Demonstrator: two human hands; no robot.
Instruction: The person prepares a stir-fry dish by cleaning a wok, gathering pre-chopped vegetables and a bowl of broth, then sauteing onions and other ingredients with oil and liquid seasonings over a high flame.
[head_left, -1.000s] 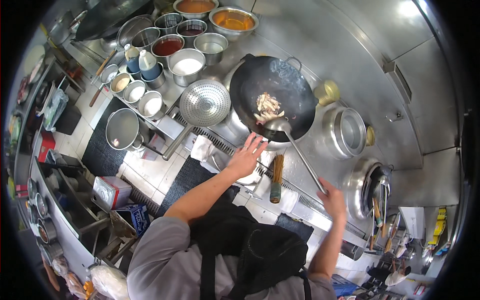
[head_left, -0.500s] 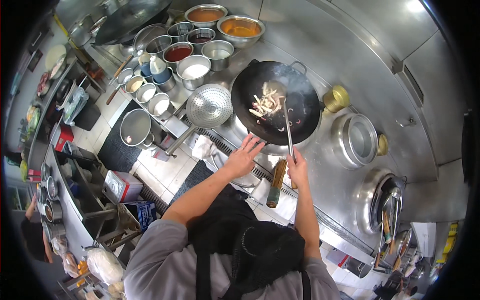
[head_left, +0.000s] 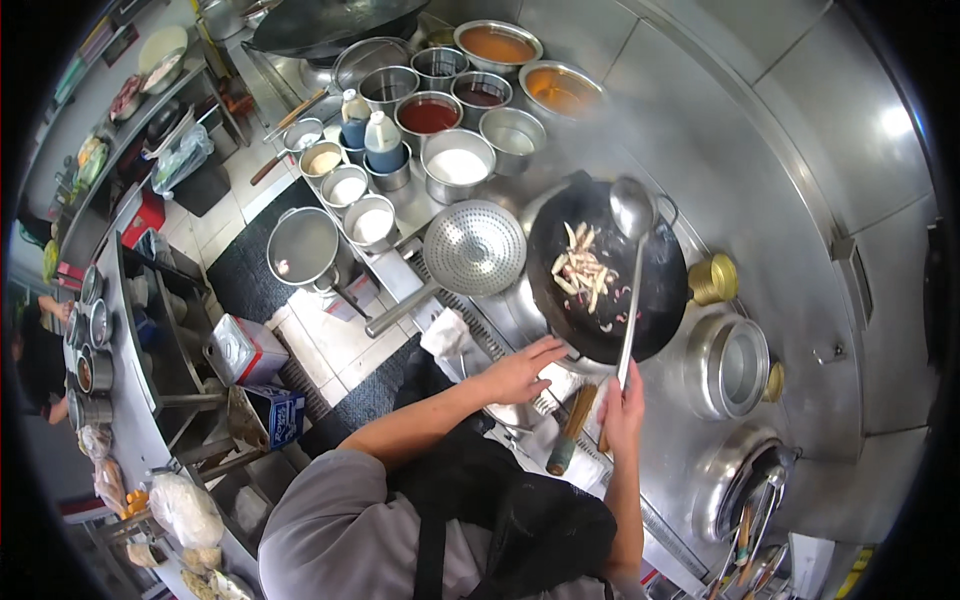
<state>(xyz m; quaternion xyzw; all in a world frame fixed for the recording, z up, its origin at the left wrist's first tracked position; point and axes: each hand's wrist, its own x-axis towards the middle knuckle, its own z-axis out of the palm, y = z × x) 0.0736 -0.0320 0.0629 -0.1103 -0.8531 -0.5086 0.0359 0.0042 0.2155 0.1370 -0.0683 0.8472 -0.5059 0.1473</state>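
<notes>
My right hand (head_left: 622,408) is closed round the handle of a long metal ladle (head_left: 631,208). The ladle's bowl is raised over the far right rim of a black wok (head_left: 650,325) that rests on the range. Inside the wok lies a loose pile of pale strips (head_left: 583,272), with small reddish bits scattered nearer me. My left hand (head_left: 522,372) reaches toward the wok's near left rim, fingers stretched out and thumb apart. Whether its fingertips touch the rim I cannot tell. Between my hands, a bamboo wok brush (head_left: 572,432) lies at the range's front edge.
A perforated strainer (head_left: 475,248) sits left of the wok. Beyond it are several metal pots of sauces and powders (head_left: 458,160) and an orange-liquid bowl (head_left: 560,90). On the right stand a brass-coloured can (head_left: 712,280) and a lidless pot (head_left: 730,365). A white cloth (head_left: 447,333) lies at the front edge.
The ladle's bowl has come up out of the food toward the wok's far right rim. The pale strips are left in the wok. The whole view has shifted.
</notes>
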